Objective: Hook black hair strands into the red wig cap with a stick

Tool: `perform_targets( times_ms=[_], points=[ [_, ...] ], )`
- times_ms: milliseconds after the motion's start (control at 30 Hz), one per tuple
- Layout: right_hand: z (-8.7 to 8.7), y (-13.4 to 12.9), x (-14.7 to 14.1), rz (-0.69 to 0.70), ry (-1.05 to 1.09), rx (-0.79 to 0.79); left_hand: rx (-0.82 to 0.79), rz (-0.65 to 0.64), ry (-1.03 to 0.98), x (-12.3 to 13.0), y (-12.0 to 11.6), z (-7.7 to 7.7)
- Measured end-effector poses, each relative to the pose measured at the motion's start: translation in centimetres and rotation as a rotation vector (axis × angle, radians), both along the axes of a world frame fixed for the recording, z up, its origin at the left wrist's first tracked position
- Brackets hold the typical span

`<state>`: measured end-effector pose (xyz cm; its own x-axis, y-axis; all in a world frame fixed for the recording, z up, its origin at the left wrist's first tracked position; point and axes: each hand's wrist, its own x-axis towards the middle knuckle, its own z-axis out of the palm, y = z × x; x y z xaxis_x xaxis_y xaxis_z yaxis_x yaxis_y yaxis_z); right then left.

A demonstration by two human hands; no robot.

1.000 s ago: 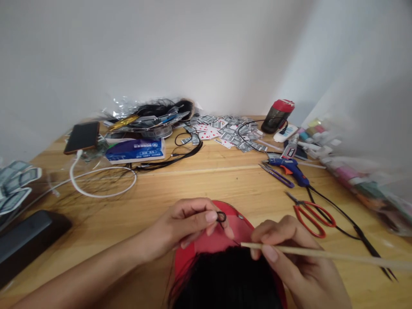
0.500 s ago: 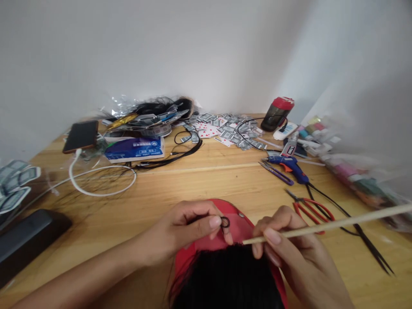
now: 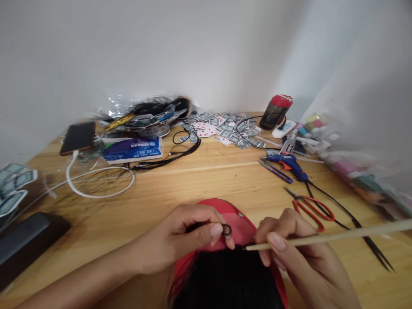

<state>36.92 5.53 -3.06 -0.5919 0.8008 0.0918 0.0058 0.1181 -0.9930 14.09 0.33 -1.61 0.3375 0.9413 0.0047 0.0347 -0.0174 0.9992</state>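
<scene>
My left hand (image 3: 189, 234) pinches a small black loop (image 3: 229, 230), perhaps a curled strand of hair, between thumb and forefinger. In my right hand (image 3: 299, 253) is a thin pale stick (image 3: 350, 235), gripped like a pen with its narrow tip pointing left. That tip is at the upper edge of a mass of black hair (image 3: 230, 283). Under the hair lies a smooth red form (image 3: 243, 227) with a small round metal spot on it. Both hands rest close to its top edge, and the hair hides most of the form.
Right side: orange-handled scissors (image 3: 317, 210), dark tweezers (image 3: 378, 253), a blue glue gun (image 3: 288, 165), a purple-handled cutter (image 3: 277, 171) and a bag of coloured bottles (image 3: 357, 176). Behind are cut playing cards (image 3: 222, 128). Left: a phone (image 3: 78, 137), a blue packet (image 3: 133, 149), a black block (image 3: 32, 244).
The stick is now nearly level, its tip slightly lower and against the hair's edge. My right hand has shifted slightly down and right. My left hand still pinches the loop.
</scene>
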Motion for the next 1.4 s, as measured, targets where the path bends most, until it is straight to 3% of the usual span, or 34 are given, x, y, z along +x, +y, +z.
perform_targets(
  times_ms=[200,400,833,1200,1400],
  points=[
    [0.3,0.1,-0.1,-0.029,-0.029,0.04,0.008,-0.01,0.001,0.0,0.0,-0.1],
    [0.4,-0.1,-0.3,-0.067,0.021,-0.045,0.006,-0.028,-0.008,0.0,0.0,-0.1],
    [0.1,0.3,-0.1,0.023,-0.013,-0.014,-0.09,-0.037,-0.059,-0.2,0.0,-0.1],
    [0.0,-0.2,-0.1,0.0,0.037,0.069,-0.214,0.022,-0.165,-1.0,0.6,-1.9],
    [-0.3,-0.1,-0.3,0.003,0.061,0.055,-0.237,0.069,-0.225,-0.7,0.4,-2.0]
  ],
)
